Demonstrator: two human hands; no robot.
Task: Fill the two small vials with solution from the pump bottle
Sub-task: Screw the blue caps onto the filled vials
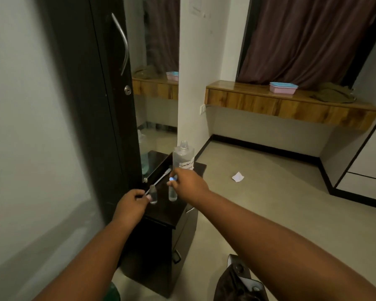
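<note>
So I'm at the capping stage on one of them, I think: my right hand [186, 181] is pinching a little blue-white cap [172, 178] just above the right vial [172, 194], which already looks to have liquid in it, though the shot is soft so don't quote me on the level. My left hand [131, 203] is curled with the fingertips at the left vial [153, 195], which stands open with no cap on; I honestly can't tell if I'm gripping the vial itself or the end of the thin white pump tube [160, 179] that lies slanted on the cabinet top [172, 216] right behind it. The big bottle [183, 156] is standing upright at the back of the cabinet, pump out and neck open, just beyond my right hand and well within reach. Both vials stand close together near the front edge, between my hands. Next bit needs the cap lined up square on the right vial's neck and twisted on without knocking it, since these things are skinny and tip easily. After that the left vial probably wants checking or topping up before it gets closed.
</note>
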